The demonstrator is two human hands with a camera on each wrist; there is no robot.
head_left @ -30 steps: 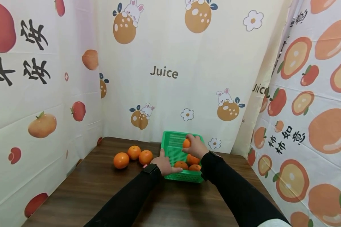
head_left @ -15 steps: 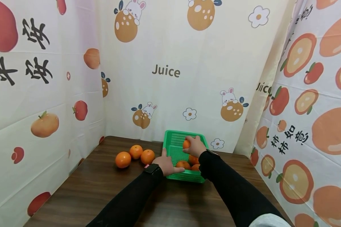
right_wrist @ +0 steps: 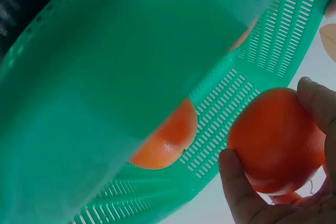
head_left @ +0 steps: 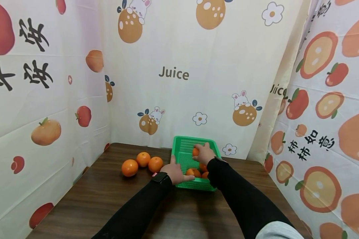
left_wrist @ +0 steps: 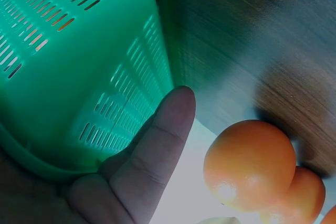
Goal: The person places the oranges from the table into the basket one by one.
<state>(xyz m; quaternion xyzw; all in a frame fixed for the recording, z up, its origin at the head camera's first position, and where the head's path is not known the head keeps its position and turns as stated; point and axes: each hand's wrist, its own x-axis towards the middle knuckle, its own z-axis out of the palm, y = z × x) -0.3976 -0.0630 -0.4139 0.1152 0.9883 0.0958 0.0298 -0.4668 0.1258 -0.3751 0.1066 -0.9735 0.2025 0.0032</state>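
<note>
My right hand (head_left: pixel 205 154) is over the far right part of the green plastic basket (head_left: pixel 176 143), holding an orange (right_wrist: pixel 275 140) between thumb and fingers. In the head view the fingers mostly cover that orange. My left hand (head_left: pixel 174 172) rests against the basket's near left corner, its thumb stretched along the near rim. The left wrist view shows a straight finger (left_wrist: pixel 163 140) lying beside the basket's slotted outer wall. Several oranges (head_left: pixel 193 172) lie in the near part of the basket, partly hidden by the right arm.
Three oranges (head_left: pixel 130 168) stand close together on the dark wooden table (head_left: pixel 107 196), left of the basket. Fruit-printed cloth hangs at the back (head_left: pixel 173 99) and on both sides. The basket stands near the back cloth.
The held orange shows slightly less behind the right fingers, while the right hand stays over the basket. My left hand keeps its place at the corner. The head view has shifted slightly.
</note>
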